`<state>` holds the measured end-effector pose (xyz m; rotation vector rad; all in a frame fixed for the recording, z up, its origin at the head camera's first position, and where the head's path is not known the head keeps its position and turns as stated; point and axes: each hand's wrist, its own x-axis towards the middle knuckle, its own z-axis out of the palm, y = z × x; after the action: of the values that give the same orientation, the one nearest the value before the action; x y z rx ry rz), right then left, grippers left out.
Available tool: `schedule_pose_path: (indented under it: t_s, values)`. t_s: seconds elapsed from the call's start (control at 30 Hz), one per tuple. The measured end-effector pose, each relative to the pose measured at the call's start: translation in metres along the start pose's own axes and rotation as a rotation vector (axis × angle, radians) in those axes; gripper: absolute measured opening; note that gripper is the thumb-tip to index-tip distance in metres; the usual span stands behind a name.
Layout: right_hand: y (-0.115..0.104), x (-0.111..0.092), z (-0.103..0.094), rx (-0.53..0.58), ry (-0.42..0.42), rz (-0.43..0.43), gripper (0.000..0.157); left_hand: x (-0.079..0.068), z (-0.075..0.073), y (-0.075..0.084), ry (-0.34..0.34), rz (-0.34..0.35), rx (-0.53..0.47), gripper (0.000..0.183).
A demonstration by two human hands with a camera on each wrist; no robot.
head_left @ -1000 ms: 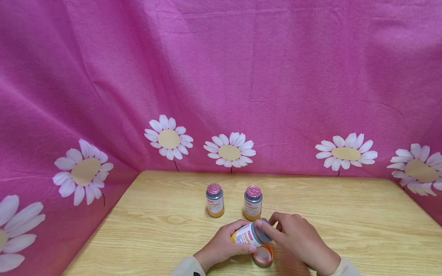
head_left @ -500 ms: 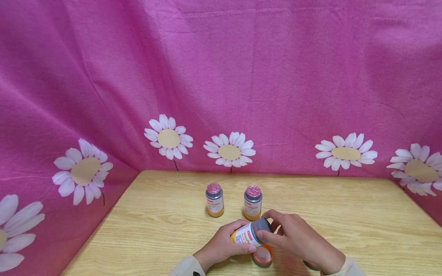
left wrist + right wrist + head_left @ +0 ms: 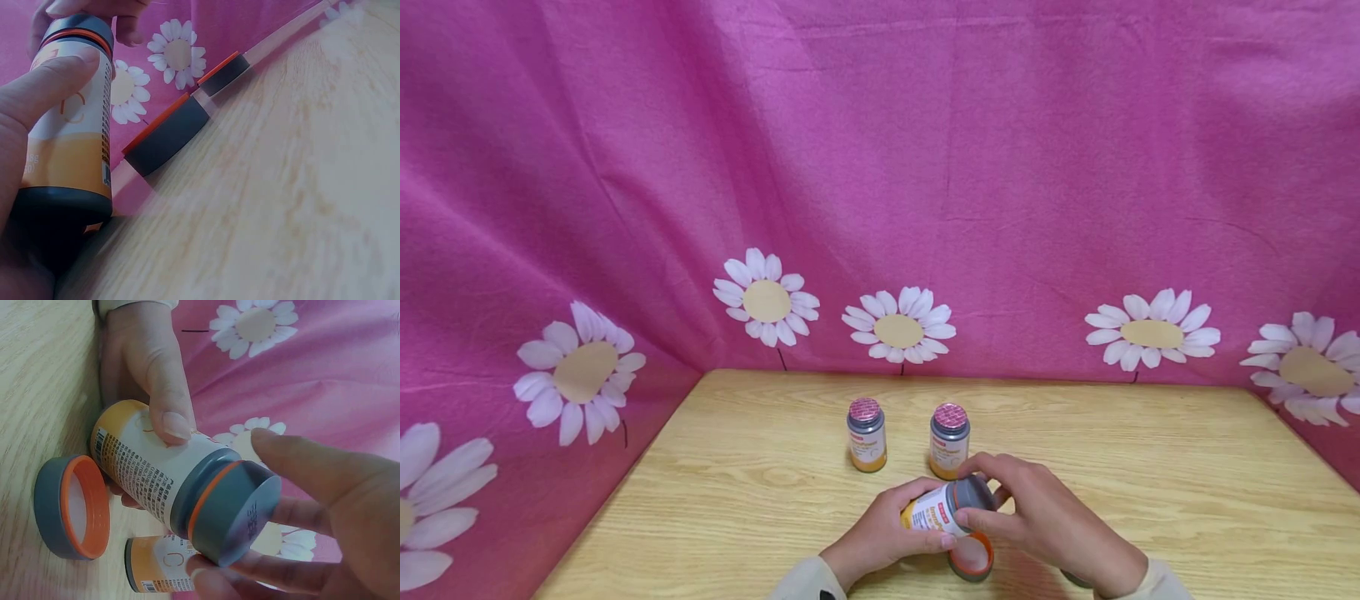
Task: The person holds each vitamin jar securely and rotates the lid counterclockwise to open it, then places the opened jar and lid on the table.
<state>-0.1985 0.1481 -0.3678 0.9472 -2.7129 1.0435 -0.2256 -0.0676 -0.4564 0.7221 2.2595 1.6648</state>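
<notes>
My left hand (image 3: 883, 529) grips a tilted pill bottle (image 3: 929, 508) with a white and yellow label, its thumb lying across the label. The bottle's grey cap (image 3: 234, 512), with an orange band at its base, is on its neck. My right hand (image 3: 1045, 512) holds this cap from the right, with its fingers spread around it. In the right wrist view, the thumb looks slightly off the cap while other fingertips touch it. Just below the bottle, a loose grey cap (image 3: 971, 557) with an orange inside lies open side up on the table.
Two similar bottles stand behind the hands, a left one (image 3: 867, 437) and a right one (image 3: 950, 442), uncapped with pink seals. A second loose cap (image 3: 224, 74) lies farther right, mostly hidden by the right wrist in the head view. A pink flowered cloth (image 3: 1000, 167) hangs behind the wooden table (image 3: 737, 500).
The right hand's fingers have shifted around the cap, with the index finger farther over its top and the thumb lower. The left hand and bottle have hardly moved.
</notes>
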Motion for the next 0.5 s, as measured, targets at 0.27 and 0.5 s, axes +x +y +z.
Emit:
schedule_pose_path:
  t_s: [0.27,0.5]
  values:
    - [0.0006,-0.0017,-0.0011,-0.042,0.055,-0.064,0.035,0.0005,0.0000,0.0007,0.008,-0.047,0.006,0.044]
    - [-0.0005,-0.0013,-0.0040,0.002,-0.010,-0.035,0.046,0.0005,-0.0002,0.0012,0.008,-0.043,0.005,0.043]
